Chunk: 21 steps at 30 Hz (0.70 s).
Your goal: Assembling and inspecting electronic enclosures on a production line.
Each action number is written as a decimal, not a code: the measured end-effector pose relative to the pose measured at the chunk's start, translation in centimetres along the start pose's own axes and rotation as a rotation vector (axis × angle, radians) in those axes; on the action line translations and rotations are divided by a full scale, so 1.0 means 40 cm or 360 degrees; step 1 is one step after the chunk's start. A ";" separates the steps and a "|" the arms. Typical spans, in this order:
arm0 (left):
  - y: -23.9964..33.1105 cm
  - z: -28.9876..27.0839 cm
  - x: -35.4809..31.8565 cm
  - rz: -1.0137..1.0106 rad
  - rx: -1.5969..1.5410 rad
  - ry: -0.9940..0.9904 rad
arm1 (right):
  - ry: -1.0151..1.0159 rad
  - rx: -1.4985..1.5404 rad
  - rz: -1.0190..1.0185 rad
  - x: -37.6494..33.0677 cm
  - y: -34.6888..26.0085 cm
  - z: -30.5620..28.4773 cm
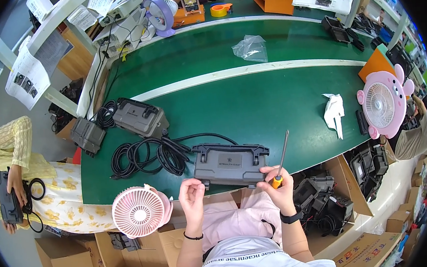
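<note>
A dark grey hard plastic case (pixel 232 163) with a black latch along its far side lies at the near edge of the green table, right in front of me. My right hand (pixel 280 188) is closed round a screwdriver (pixel 277 182) with a yellow-orange handle, its metal shaft pointing up and away. The thumb and fingers of that hand touch the case's near right corner. Beside the near left corner, my left hand (pixel 192 199) has its fingers curled together in a pinch; whatever they may hold is too small to tell. A coiled black cable (pixel 150 156) lies left of the case.
More grey cases (pixel 141 116) stand at the table's left. A pink fan (pixel 140 212) is at the near left edge, another pink fan (pixel 382 102) at the right. A crumpled white wipe (pixel 334 114) and plastic bag (pixel 251 48) lie on the table. A co-worker's hand (pixel 16 186) holds a case.
</note>
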State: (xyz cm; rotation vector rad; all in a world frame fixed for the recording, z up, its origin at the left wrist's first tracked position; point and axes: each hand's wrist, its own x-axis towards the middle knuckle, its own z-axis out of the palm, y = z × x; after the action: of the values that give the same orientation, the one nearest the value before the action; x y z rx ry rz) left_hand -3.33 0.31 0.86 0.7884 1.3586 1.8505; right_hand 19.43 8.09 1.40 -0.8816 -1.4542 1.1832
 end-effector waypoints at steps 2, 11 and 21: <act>-0.014 -0.007 0.005 0.0042 0.0094 -0.0025 | 0.0015 -0.0039 -0.0061 -0.002 0.002 0.001; -0.090 -0.017 0.035 0.0616 0.0049 -0.0236 | 0.0187 0.0180 0.0073 -0.009 0.023 0.020; -0.080 0.047 0.179 0.0229 0.0008 -0.0715 | 0.0249 0.0244 0.0138 0.148 -0.018 0.023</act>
State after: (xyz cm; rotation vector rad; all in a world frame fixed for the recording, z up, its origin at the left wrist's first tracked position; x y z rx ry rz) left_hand -5.34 7.84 -1.22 1.2444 1.0403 1.6412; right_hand 17.33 13.28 3.61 -0.9172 -1.1937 1.2436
